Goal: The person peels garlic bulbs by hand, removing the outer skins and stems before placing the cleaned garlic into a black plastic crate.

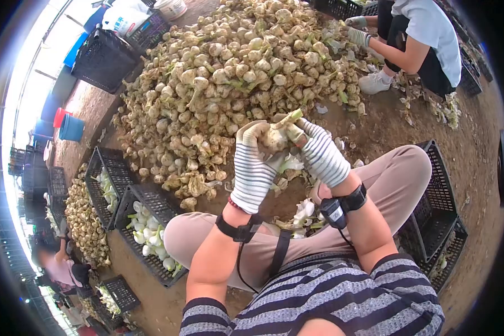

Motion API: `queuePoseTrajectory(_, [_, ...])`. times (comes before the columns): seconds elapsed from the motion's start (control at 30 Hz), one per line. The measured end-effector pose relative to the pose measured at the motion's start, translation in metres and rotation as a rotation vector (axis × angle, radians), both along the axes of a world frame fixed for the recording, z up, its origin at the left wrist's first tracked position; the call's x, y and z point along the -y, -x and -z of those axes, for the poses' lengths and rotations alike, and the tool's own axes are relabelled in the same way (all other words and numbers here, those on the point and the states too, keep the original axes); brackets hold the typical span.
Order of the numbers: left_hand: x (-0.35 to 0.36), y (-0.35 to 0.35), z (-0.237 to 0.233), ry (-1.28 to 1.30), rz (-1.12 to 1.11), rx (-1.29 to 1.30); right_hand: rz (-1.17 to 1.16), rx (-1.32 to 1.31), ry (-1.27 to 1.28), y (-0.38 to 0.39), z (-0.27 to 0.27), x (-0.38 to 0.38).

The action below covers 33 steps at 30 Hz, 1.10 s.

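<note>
Both my hands wear striped work gloves and meet in front of a big heap of garlic [241,67]. My left hand [253,163] is closed round a garlic bulb [274,139] with a short greenish stem pointing up to the right. My right hand [322,155] is closed against the same bulb at its right side, near the stem; part of its grip is hidden. Below the hands, pale peeled skins [304,214] lie on the ground between my legs.
At left, a black crate [145,196] holds cleaned white bulbs, beside another black crate [98,168]. Stacked black crates [439,207] stand at right. A co-worker [425,45] in gloves squats at upper right. Blue bucket [71,127] and another person [61,266] are farther left.
</note>
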<state>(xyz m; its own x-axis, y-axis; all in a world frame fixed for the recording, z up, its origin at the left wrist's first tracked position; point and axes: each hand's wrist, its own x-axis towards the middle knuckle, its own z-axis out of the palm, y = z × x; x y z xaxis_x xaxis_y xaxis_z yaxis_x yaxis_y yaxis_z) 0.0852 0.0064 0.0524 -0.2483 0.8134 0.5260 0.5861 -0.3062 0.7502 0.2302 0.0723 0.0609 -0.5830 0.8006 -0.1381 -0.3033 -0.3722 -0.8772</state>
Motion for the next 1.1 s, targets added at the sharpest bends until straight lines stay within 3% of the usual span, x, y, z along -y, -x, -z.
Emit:
queuePoseTrajectory(0.07, [0.002, 0.002, 0.005, 0.039, 0.007, 0.096, -0.081, 0.103, -0.117, -0.004, 0.003, -0.007])
queuePoseTrajectory(0.13, [0.002, 0.003, 0.0, 0.073, -0.009, -0.031, -0.072, 0.163, -0.189, -0.003, 0.002, -0.009])
queuePoseTrajectory(0.3, [-0.001, -0.003, 0.007, 0.189, 0.046, 0.218, 0.0, 0.428, -0.432, -0.005, 0.006, -0.016])
queuePoseTrajectory(0.37, [-0.001, -0.01, -0.007, 0.286, 0.124, 0.702, 0.026, 0.523, -0.524, -0.008, 0.005, -0.018])
queuePoseTrajectory(0.4, [-0.001, -0.009, -0.009, 0.291, 0.125, 0.7, 0.028, 0.522, -0.519, -0.01, 0.005, -0.017])
queuePoseTrajectory(0.47, [0.0, -0.005, -0.012, 0.388, 0.158, 1.17, -0.028, 0.447, -0.287, -0.015, 0.007, -0.015])
queuePoseTrajectory(0.5, [-0.001, -0.007, -0.028, 0.526, 0.134, 1.35, -0.052, 0.243, -0.182, -0.017, 0.008, -0.012])
queuePoseTrajectory(0.53, [-0.003, -0.003, -0.022, 0.528, 0.13, 1.349, -0.054, 0.241, -0.179, -0.021, 0.008, -0.01])
queuePoseTrajectory(0.6, [-0.01, 0.008, -0.001, 0.607, 0.094, 1.279, -0.223, 0.159, 0.075, -0.026, 0.006, -0.006])
queuePoseTrajectory(0.67, [-0.015, 0.011, 0.014, 0.556, -0.089, 0.841, -0.132, 0.055, 0.222, -0.024, 0.013, -0.004])
queuePoseTrajectory(0.73, [-0.016, 0.008, 0.011, 0.292, -0.123, 0.186, -0.044, 0.307, 0.053, -0.029, 0.017, -0.008])
queuePoseTrajectory(0.77, [-0.012, 0.006, 0.009, 0.377, -0.062, 0.114, -0.016, 0.301, -0.045, -0.023, 0.025, -0.002])
queuePoseTrajectory(0.8, [-0.012, 0.006, 0.014, 0.39, -0.058, 0.114, 0.057, 0.364, -0.198, -0.016, 0.028, 0.008])
queuePoseTrajectory(0.87, [-0.013, 0.008, 0.026, 0.516, -0.052, 0.47, 0.07, 0.264, -0.205, -0.01, 0.041, 0.02])
queuePoseTrajectory(0.9, [-0.01, 0.011, 0.022, 0.491, -0.035, 0.585, -0.033, 0.306, -0.168, -0.017, 0.033, 0.013])
queuePoseTrajectory(0.93, [-0.005, 0.018, 0.017, 0.521, -0.023, 0.619, -0.052, 0.314, 0.009, -0.026, 0.037, 0.008])
queuePoseTrajectory(1.0, [0.003, 0.031, 0.004, 0.511, 0.057, 0.785, 0.104, 0.326, -0.109, -0.039, 0.059, -0.007])
queuePoseTrajectory(1.07, [0.008, 0.035, -0.009, 0.484, 0.143, 0.786, 0.137, 0.439, -0.11, -0.045, 0.094, -0.017])
queuePoseTrajectory(1.1, [0.009, 0.034, -0.013, 0.454, 0.19, 0.741, -0.114, 0.655, -0.289, -0.047, 0.126, -0.018])
